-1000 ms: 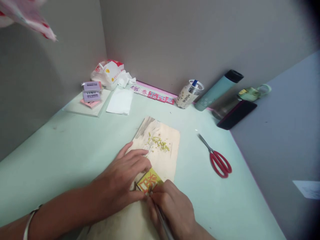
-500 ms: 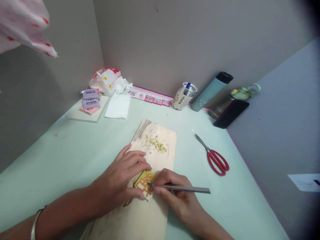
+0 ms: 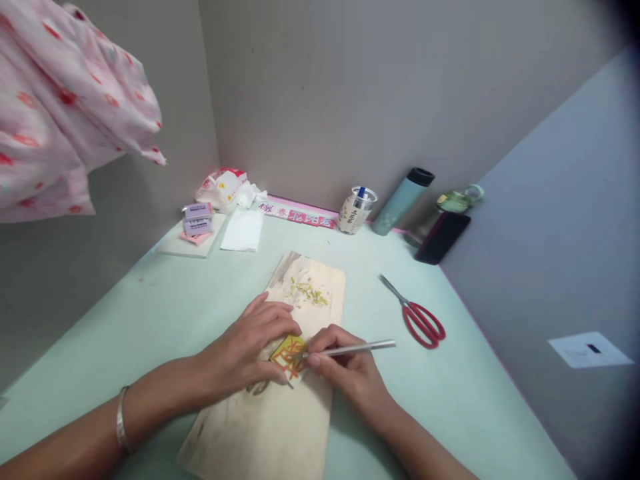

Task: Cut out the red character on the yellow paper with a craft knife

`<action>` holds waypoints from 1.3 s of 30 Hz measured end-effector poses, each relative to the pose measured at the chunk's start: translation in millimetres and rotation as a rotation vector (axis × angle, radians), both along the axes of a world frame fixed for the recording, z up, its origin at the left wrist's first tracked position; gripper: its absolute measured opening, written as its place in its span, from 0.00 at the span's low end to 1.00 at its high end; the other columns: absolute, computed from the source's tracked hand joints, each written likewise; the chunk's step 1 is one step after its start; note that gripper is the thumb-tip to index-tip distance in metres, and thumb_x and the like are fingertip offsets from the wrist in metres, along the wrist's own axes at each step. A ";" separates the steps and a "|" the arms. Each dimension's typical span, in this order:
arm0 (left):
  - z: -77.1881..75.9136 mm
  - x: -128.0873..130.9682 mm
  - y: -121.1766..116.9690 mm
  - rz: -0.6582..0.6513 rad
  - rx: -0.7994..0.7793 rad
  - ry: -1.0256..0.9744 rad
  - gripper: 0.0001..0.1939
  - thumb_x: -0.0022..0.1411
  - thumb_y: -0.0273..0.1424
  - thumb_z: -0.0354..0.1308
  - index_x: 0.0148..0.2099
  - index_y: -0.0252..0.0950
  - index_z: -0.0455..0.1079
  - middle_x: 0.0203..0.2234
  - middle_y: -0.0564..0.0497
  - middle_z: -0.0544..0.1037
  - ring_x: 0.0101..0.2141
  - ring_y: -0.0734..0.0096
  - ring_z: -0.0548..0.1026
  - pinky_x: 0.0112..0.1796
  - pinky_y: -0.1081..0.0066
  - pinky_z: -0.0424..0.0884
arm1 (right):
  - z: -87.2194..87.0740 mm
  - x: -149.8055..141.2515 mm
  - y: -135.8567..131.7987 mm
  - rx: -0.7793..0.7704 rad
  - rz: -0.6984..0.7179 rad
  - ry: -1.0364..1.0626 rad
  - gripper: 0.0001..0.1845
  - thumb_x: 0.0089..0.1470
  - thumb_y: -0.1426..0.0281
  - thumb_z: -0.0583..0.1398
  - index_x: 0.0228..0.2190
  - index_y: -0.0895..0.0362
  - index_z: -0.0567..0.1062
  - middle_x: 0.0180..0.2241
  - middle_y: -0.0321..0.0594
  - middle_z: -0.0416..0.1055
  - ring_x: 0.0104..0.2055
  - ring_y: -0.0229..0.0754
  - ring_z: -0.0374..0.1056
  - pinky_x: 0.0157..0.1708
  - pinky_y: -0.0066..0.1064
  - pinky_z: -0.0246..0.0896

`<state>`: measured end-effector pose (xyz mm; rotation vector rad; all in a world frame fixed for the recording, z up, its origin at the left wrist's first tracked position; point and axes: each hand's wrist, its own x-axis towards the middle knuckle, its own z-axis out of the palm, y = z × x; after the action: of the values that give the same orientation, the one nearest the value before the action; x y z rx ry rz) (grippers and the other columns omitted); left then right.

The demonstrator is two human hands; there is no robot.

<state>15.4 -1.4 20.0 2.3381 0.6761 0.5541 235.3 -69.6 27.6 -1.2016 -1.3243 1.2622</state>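
A small yellow carving block (image 3: 289, 357), with a red-orange character drawn on it and a pale lower edge, lies on a wooden board (image 3: 280, 440). My left hand (image 3: 250, 343) grips the block from the left, fingers at its far edge and thumb at the near one. In a pen grip, my right hand (image 3: 350, 367) holds a slim silver craft knife (image 3: 367, 347), its tip against the block's face. The tip itself is partly hidden by my fingers. Yellow-green shavings (image 3: 310, 293) are scattered on the board's far part.
Red-handled scissors (image 3: 423, 323) lie right of the board. Along the back stand a paper-labelled cup (image 3: 356, 212), a teal bottle (image 3: 403, 201) and a dark phone (image 3: 443, 239). Wrapped erasers (image 3: 197, 220) and white paper (image 3: 243, 230) sit back left. Pink cloth (image 3: 75, 120) hangs upper left.
The knife's handle has swung from sloping slightly down to pointing slightly up at the right. Its tip stays on the block, which my left hand still grips. The camera view has shifted.
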 end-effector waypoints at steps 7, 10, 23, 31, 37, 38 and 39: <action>9.8 -0.8 -3.9 -0.002 0.076 -0.081 0.23 0.57 0.30 0.71 0.53 0.40 0.69 0.50 0.48 0.76 0.59 0.56 0.67 0.64 0.54 0.53 | 13.4 7.0 5.9 0.084 -0.181 -0.022 0.19 0.61 0.53 0.61 0.40 0.56 0.74 0.26 0.37 0.74 0.26 0.39 0.66 0.28 0.31 0.63; 14.7 0.1 -6.8 -0.007 0.107 -0.116 0.21 0.59 0.30 0.69 0.53 0.41 0.69 0.48 0.49 0.76 0.59 0.55 0.67 0.64 0.53 0.54 | 17.3 -0.4 0.9 0.052 -0.046 -0.062 0.17 0.53 0.57 0.68 0.35 0.55 0.72 0.29 0.36 0.73 0.29 0.39 0.67 0.31 0.30 0.63; 20.8 4.9 -28.7 0.188 -0.065 -0.209 0.04 0.69 0.31 0.57 0.41 0.39 0.65 0.33 0.54 0.69 0.33 0.70 0.69 0.36 0.71 0.67 | 16.2 -9.1 -3.7 0.104 -0.177 -0.072 0.18 0.50 0.63 0.68 0.28 0.54 0.63 0.25 0.27 0.57 0.25 0.34 0.54 0.25 0.26 0.52; 24.7 9.6 -26.5 0.233 -0.240 -0.230 0.08 0.62 0.30 0.62 0.41 0.40 0.65 0.34 0.54 0.71 0.37 0.68 0.71 0.40 0.68 0.67 | 18.3 -15.1 -9.9 0.124 -0.178 -0.018 0.20 0.53 0.60 0.68 0.28 0.54 0.63 0.26 0.29 0.61 0.26 0.35 0.56 0.26 0.26 0.54; 27.0 10.4 -25.9 0.256 -0.332 -0.264 0.07 0.63 0.33 0.61 0.38 0.39 0.64 0.33 0.54 0.72 0.35 0.67 0.72 0.38 0.68 0.69 | 12.6 -16.8 -17.1 0.180 -0.165 -0.136 0.17 0.58 0.62 0.65 0.29 0.54 0.62 0.29 0.32 0.64 0.28 0.36 0.58 0.29 0.28 0.56; 27.1 10.6 -25.9 0.256 -0.338 -0.271 0.07 0.64 0.34 0.61 0.38 0.39 0.64 0.32 0.54 0.73 0.35 0.67 0.72 0.37 0.68 0.69 | 12.8 -17.0 -17.7 0.188 -0.167 -0.153 0.17 0.58 0.62 0.65 0.29 0.53 0.62 0.29 0.32 0.64 0.28 0.36 0.57 0.29 0.28 0.56; 27.2 10.8 -25.9 0.256 -0.343 -0.278 0.07 0.64 0.33 0.60 0.38 0.39 0.64 0.32 0.54 0.73 0.35 0.68 0.72 0.37 0.68 0.69 | 13.3 -17.3 -18.2 0.195 -0.170 -0.165 0.17 0.58 0.63 0.65 0.29 0.53 0.62 0.28 0.31 0.63 0.28 0.36 0.56 0.29 0.28 0.55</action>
<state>26.1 -27.3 47.2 1.8274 0.8670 0.7912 218.0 -87.8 40.9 -1.2710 -1.3967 0.9077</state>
